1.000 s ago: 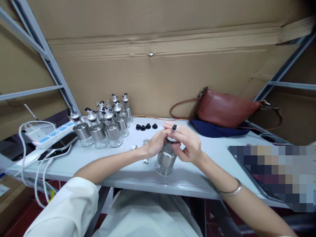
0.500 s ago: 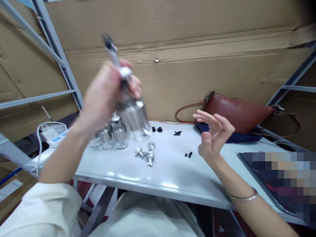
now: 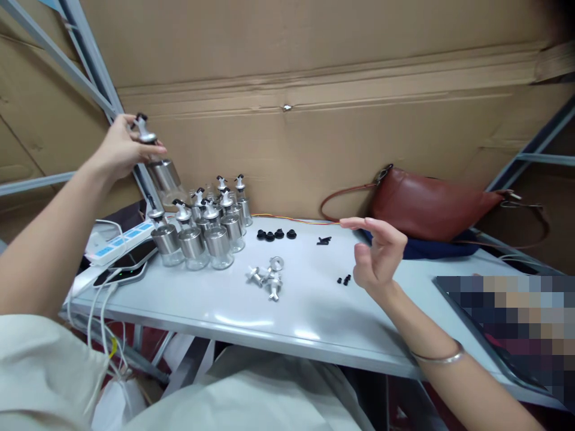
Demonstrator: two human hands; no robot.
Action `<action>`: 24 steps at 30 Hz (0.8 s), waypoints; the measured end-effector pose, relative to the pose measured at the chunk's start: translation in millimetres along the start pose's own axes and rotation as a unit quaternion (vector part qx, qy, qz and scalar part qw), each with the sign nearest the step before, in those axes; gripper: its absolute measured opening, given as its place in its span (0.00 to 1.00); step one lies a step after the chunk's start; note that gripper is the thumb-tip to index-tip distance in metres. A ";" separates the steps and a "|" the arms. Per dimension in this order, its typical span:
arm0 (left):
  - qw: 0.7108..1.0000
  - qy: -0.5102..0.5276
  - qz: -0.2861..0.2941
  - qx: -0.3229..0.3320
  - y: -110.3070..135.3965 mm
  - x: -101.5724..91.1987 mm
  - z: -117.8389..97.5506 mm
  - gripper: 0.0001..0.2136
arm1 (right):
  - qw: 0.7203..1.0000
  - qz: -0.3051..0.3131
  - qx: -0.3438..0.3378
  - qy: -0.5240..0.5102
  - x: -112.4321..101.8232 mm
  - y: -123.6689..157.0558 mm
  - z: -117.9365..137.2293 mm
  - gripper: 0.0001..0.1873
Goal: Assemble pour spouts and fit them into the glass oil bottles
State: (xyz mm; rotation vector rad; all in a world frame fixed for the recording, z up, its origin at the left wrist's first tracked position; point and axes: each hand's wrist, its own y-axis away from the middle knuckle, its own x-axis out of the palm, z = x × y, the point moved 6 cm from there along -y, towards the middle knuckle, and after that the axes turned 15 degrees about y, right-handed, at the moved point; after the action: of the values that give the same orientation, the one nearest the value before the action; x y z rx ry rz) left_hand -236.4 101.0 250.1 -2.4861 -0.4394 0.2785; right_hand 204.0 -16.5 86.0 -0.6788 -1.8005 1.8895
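My left hand (image 3: 130, 143) is closed round the neck of an oil bottle (image 3: 165, 178) with a steel sleeve and a metal pour spout. It holds this bottle tilted in the air, above the left end of a group of similar oil bottles (image 3: 192, 244) standing on the table. My right hand (image 3: 380, 248) hovers over the table's right side, its fingers apart and bent, holding nothing. Below and left of it lie tiny black caps (image 3: 345, 280). Metal pour spouts (image 3: 269, 280) lie in a small pile mid-table, with black stoppers (image 3: 276, 234) in a row behind them.
A white power strip (image 3: 119, 242) and dark devices with cables occupy the table's left end. Small black pieces (image 3: 324, 240) lie towards the back. A brown leather bag (image 3: 431, 200) rests on dark blue cloth. A cardboard wall (image 3: 314, 149) closes off the back.
My left hand has carried the oil bottle left, from mid-view to above the left end of the standing bottles. My right hand has shifted slightly left and stays apart from everything.
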 end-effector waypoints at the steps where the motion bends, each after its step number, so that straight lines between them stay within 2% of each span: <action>1: 0.999 -0.019 0.015 -0.023 0.6 0.0 9.7 0.30 | 1.000 0.000 -0.003 0.001 0.1 0.5 0.4 0.19; 6: 0.985 -0.098 0.103 -0.095 6.0 3.8 39.9 0.22 | 0.999 0.034 -0.018 0.005 3.7 3.1 2.4 0.23; 10: 0.967 -0.152 0.165 -0.118 4.3 13.5 58.3 0.23 | 0.998 0.058 -0.019 0.011 5.7 3.5 3.2 0.24; 17: 0.900 -0.334 0.242 -0.143 4.0 26.1 92.7 0.23 | 0.996 0.083 -0.015 0.033 7.9 2.9 4.2 0.21; 24: 0.844 -0.375 0.350 -0.159 6.3 37.0 114.5 0.21 | 0.994 0.097 -0.033 0.049 10.2 0.9 8.2 0.22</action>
State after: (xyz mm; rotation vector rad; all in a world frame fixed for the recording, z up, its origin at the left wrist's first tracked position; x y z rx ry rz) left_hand -234.3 169.3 150.8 -2.6801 0.1877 1.6193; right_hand 190.9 -16.6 84.9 -0.9830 -1.7981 1.8880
